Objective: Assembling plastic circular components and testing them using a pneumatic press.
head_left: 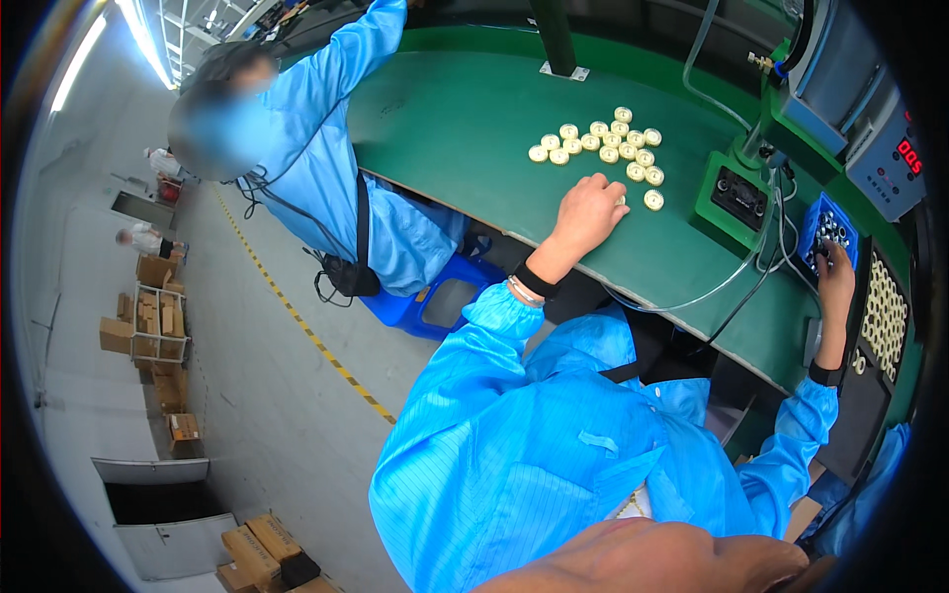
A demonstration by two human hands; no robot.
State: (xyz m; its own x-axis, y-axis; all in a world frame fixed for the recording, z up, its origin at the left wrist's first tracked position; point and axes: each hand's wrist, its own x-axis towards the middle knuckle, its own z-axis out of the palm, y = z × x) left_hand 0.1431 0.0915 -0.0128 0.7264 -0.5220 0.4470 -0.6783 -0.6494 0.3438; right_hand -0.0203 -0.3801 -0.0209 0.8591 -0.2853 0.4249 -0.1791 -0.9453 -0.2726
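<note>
My left hand (588, 212) rests knuckles-up on the green bench (465, 119), fingers curled, with a small cream ring part showing at its fingertips. Just beyond it lies a loose cluster of several cream ring parts (605, 143). My right hand (835, 275) reaches to a small blue fixture (828, 225) with dark round sockets at the bench's right end. Its fingertips press down on the fixture, hiding whatever is under them. Both arms are in blue sleeves with dark wristbands.
A co-worker in a blue coat (326, 148) leans on the bench at left, above a blue stool (435, 296). A green box with a black socket (736, 193), hoses, a grey machine with a red display (895, 148) and a tray of cream parts (885, 316) crowd the right. Cardboard boxes (148, 331) stand on the floor.
</note>
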